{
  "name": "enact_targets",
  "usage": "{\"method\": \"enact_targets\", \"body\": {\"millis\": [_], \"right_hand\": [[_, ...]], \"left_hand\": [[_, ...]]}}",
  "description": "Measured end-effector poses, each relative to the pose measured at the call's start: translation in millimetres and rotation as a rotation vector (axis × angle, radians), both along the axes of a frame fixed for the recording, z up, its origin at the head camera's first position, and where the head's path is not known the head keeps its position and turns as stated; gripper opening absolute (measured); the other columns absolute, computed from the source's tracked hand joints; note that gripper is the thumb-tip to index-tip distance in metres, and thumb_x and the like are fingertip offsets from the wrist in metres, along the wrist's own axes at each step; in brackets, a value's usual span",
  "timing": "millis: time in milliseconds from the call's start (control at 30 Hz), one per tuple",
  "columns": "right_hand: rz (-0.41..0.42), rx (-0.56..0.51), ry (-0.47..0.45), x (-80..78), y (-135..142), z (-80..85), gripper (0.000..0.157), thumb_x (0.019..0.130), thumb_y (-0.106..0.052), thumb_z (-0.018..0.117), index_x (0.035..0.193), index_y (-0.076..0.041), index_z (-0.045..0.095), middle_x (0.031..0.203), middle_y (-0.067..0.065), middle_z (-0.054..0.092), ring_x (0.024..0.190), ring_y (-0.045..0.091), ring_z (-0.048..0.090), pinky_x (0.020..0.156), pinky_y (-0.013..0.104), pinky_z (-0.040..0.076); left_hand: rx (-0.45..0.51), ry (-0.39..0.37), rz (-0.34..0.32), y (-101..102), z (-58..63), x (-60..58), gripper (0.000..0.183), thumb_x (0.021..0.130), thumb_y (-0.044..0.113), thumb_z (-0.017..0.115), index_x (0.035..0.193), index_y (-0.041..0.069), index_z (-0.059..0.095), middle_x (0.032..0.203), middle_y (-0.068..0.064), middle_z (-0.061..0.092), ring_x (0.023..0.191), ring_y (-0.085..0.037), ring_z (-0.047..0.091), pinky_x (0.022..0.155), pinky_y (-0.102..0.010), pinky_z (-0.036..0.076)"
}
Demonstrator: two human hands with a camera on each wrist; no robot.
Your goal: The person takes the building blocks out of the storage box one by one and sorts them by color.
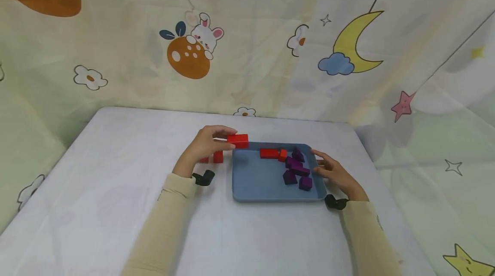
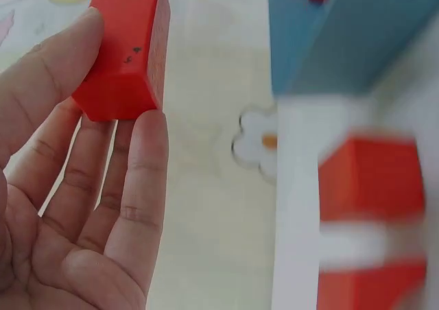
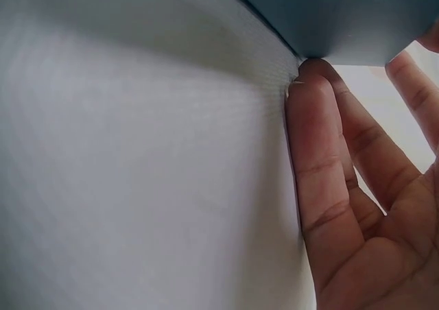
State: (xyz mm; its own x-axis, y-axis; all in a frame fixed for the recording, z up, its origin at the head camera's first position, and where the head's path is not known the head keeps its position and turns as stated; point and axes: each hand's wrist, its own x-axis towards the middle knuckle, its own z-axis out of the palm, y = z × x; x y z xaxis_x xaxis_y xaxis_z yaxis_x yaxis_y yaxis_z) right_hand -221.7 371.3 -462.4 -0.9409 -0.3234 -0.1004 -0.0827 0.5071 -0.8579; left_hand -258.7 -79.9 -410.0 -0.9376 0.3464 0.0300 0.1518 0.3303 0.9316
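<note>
My left hand pinches a red rectangular block between thumb and fingers, raised at the back left corner of the blue tray. In the left wrist view, the thumb lies on one face of that block and the fingertips lie along its lower end. At the tray's right side is my right hand, its fingers fairly straight and its fingertips against the outer wall. Inside the tray lie a long red block, a small red block and several purple blocks.
More red blocks stand on the white table left of the tray, partly behind my left hand. The table meets a patterned cloth at its back edge. Black wrist mounts sit on both wrists.
</note>
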Motion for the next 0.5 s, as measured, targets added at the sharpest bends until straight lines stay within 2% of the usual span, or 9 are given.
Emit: {"method": "enact_targets", "body": {"millis": [133,333,500], "right_hand": [[-0.013,0.005,-0.011,-0.9,1,-1.8,0.066,0.101,-0.017,0.060,0.158,-0.013,0.028,0.139,0.031,0.050,0.119,0.031,0.054,0.099,0.043,0.048],[-0.008,-0.006,-0.019,0.4,0,-0.3,0.066,0.101,-0.015,0.059,0.158,-0.013,0.026,0.139,0.032,0.049,0.121,0.038,0.052,0.103,0.057,0.043],[-0.008,-0.012,-0.022,1.0,-1,0.9,0.066,0.101,-0.015,0.059,0.158,-0.012,0.026,0.140,0.032,0.048,0.124,0.041,0.050,0.103,0.054,0.043]], "left_hand": [[-0.036,-0.016,0.046,-27,0.4,0.2,0.045,0.086,0.022,0.080,0.128,0.018,0.067,0.125,-0.001,0.065,0.117,-0.023,0.061,0.093,-0.041,0.054],[-0.064,-0.028,0.076,-66,-1.8,3.7,0.046,0.088,0.018,0.077,0.133,0.015,0.063,0.131,-0.006,0.062,0.123,-0.028,0.056,0.098,-0.045,0.051],[-0.127,0.005,0.112,-94,-6.0,8.2,0.045,0.090,0.012,0.074,0.134,0.012,0.062,0.133,-0.010,0.061,0.126,-0.031,0.054,0.102,-0.049,0.047]]}}
